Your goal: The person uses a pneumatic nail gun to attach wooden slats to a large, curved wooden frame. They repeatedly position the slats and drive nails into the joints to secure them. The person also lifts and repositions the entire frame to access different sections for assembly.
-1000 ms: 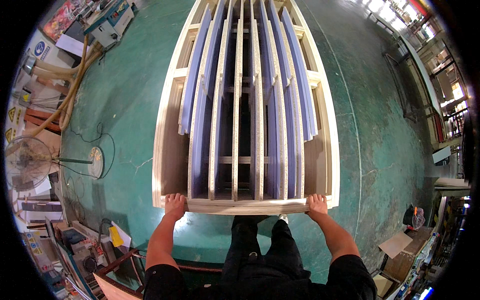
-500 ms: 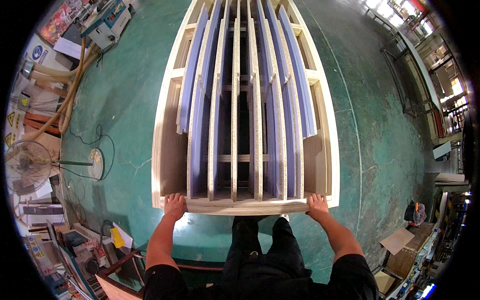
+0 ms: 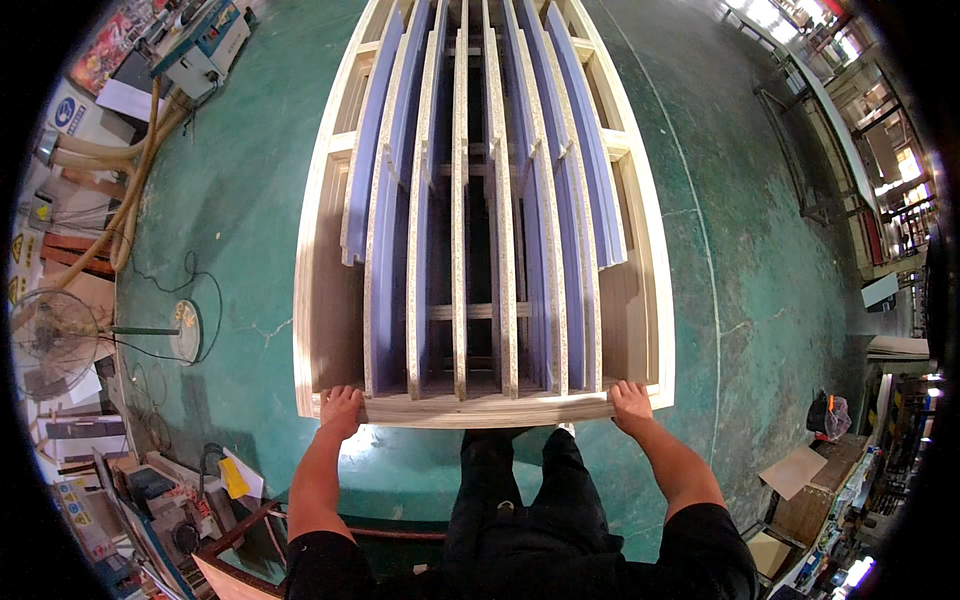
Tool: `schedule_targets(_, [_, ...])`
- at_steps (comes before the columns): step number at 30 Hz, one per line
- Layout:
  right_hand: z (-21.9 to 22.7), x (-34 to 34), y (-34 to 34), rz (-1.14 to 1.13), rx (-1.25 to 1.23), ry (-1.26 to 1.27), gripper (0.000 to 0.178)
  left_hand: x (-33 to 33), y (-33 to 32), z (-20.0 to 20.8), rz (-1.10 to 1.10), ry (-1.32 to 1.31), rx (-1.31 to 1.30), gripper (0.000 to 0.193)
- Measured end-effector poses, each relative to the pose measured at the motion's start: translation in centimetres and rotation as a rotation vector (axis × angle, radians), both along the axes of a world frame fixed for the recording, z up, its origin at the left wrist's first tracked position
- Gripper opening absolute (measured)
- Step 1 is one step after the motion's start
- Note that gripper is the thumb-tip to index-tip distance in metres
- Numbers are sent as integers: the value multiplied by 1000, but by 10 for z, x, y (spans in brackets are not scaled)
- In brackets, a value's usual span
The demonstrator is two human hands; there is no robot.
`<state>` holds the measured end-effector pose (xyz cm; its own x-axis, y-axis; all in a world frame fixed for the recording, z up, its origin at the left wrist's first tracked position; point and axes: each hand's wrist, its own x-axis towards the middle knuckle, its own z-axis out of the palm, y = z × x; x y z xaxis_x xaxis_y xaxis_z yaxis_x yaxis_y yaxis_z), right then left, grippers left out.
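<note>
A long, pale wooden crate [image 3: 655, 300] stretches away from me. Inside it several boards stand on edge in rows, some with chipboard edges, others with purple-blue faces, like this blue panel [image 3: 365, 190]. Crosspieces show low down between the rows. My left hand [image 3: 341, 411] is closed over the near rail [image 3: 485, 411] close to its left corner. Toward the right corner, my right hand [image 3: 631, 406] grips the same rail, fingers curled over the top. Both thumbs and palms are partly hidden behind the wood.
Green floor surrounds the crate. To the left are a standing fan [image 3: 60, 325] with a round base, a loose cable, hoses [image 3: 140, 170] and a machine [image 3: 205, 50]. A long bench [image 3: 820, 110] and a cluttered low cabinet [image 3: 815, 500] stand on the right.
The crate's near end has shifted slightly left in view, and the crate looks a little turned. Both hands stay on the near rail.
</note>
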<state>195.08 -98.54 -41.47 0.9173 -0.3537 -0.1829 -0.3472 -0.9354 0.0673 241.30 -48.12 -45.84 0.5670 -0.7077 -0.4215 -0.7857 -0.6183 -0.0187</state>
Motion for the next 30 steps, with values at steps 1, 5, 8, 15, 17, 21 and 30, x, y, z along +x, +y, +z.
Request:
schedule_targets(1, [-6,-5,-3,-6,-8,-2,56,2,-1,-1,-8,-10,-10,47])
schedule_targets(5, [12,7,-1,18,50,122,58,2,5,-5,-24,-3,-28,47])
schedule_targets(8, [13,7,1,13,37,127,59,2,4,-2,-36,16,-21,48])
schedule_targets(15, [9,6,3,-9,54,154,60,0,2,4,-22,61,-35,47])
schedule_targets(17, [5,5,2,-7,51,146,59,-1,1,5,-15,69,-23,47])
schedule_targets(21, [-5,1,2,7,-1,107,58,-1,1,2,-47,34,-75,46])
schedule_targets(30, [-13,-3,0,-5,23,60,52,1,0,0,-60,70,0,47])
